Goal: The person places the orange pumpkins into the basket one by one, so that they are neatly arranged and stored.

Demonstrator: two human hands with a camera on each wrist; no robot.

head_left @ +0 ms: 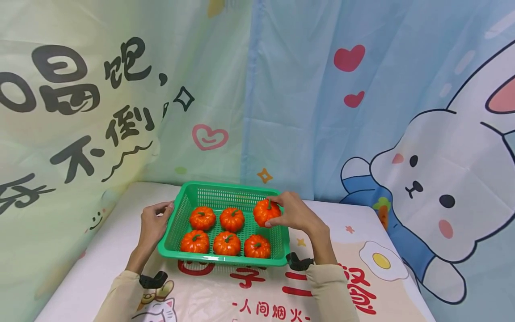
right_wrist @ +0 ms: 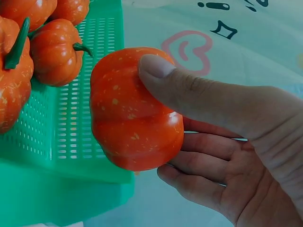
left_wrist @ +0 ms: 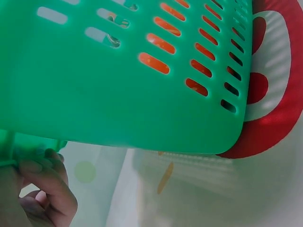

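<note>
A green plastic basket [head_left: 223, 256] holds several small orange pumpkins, two in the back row and three in the front row. My right hand [head_left: 296, 213] grips another pumpkin [head_left: 263, 213] at the basket's back right corner. Seen from the right wrist, the thumb presses on this pumpkin [right_wrist: 135, 111] and the fingers curl behind it. At the basket's left side, my left hand [head_left: 154, 222] pinches the rim. The left wrist view has the basket's slotted wall [left_wrist: 118, 104] close up, with the bent fingers of the left hand [left_wrist: 47, 189] at its rim.
The basket stands on a table with a printed cloth [head_left: 257, 297]. Behind the table hangs a curtain [head_left: 289, 112] with a rabbit, hearts and lettering. Dark wrist mounts [head_left: 298, 262] sit at both sleeve cuffs.
</note>
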